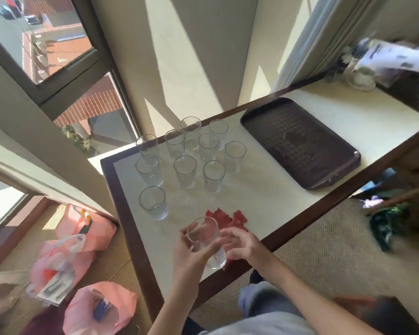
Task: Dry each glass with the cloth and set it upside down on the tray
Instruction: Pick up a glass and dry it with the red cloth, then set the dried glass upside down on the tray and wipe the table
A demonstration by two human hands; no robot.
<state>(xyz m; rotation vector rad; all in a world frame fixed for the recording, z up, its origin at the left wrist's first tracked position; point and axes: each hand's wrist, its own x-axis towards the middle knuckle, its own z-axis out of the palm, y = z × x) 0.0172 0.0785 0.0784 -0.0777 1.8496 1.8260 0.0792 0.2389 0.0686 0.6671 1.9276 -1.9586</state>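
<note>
We start with the counter [264,194], a pale top in a dark frame, and at its far right the brown tray [300,141], on which we see no glass set down. Left of the tray, well apart from it, the other glasses [185,174] stand upright in a loose cluster. At the near edge lies the red cloth [237,220], crumpled. Just above it, tilted with its mouth away from the person, is the glass [205,240] in hand. The left hand [191,257] grips it round the wall, fingers [213,247] curled across the lower half. The right hand [240,243] hovers beside it over the cloth, its fingers loosely spread and holding nothing we can make out; whether they touch the glass we cannot tell. We judge the glass light, rigid, brittle and, if wet, slippery, so we would hold it by the wall near the thicker base. The cloth is soft and limp and wants gathering into a wad.
</note>
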